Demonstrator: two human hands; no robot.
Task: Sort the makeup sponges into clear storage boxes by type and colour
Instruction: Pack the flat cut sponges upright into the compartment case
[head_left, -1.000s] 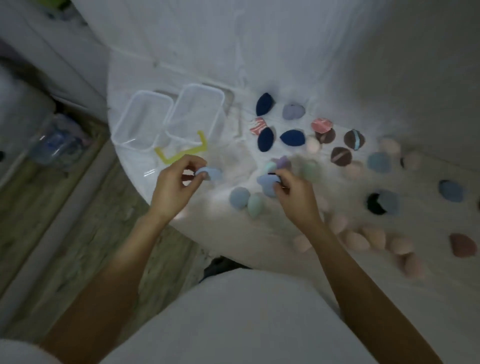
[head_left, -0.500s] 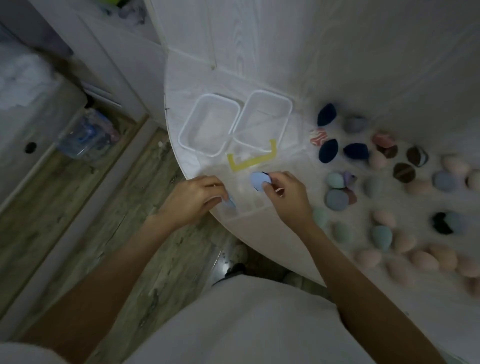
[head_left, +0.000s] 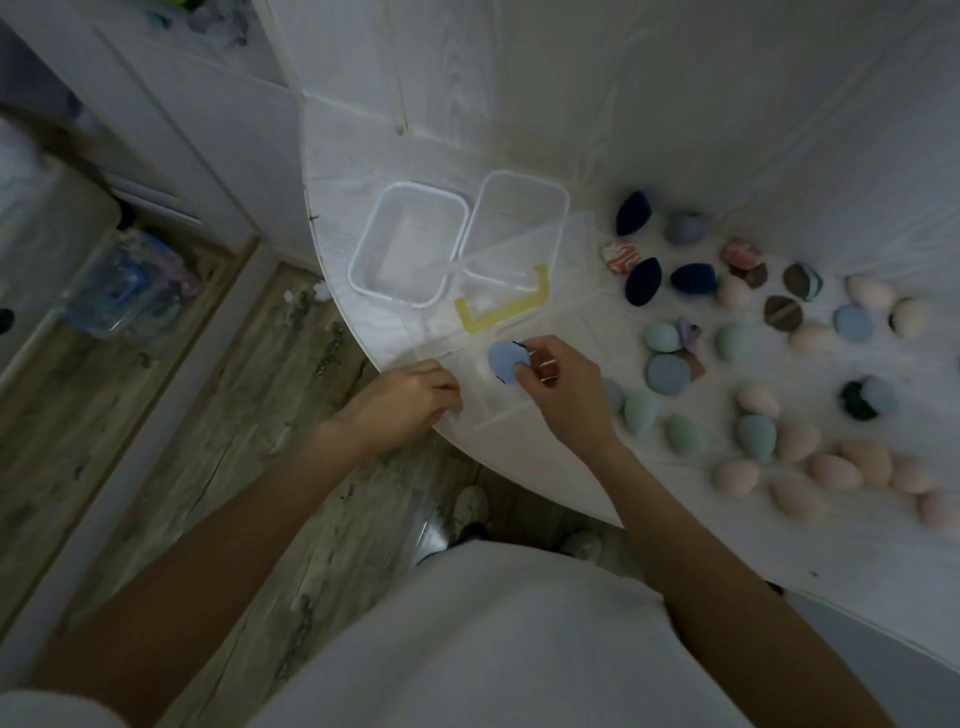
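Head view looks down on a white worktop (head_left: 415, 130). Right hand (head_left: 558, 382) pinches a round light-blue sponge (head_left: 505, 359) between thumb and fingertips, its grip closed on the sponge's edge, over a clear divided box (head_left: 524, 338) with a yellow latch (head_left: 501, 309) near the worktop's front edge. Left hand (head_left: 405, 397) rests curled at the box's left corner; whether its grip holds anything I cannot tell. Two clear tubs (head_left: 408, 244) stand side by side behind the box. Loose sponges, navy (head_left: 642, 281), green (head_left: 640, 413) and pink (head_left: 735, 475), lie scattered to the right.
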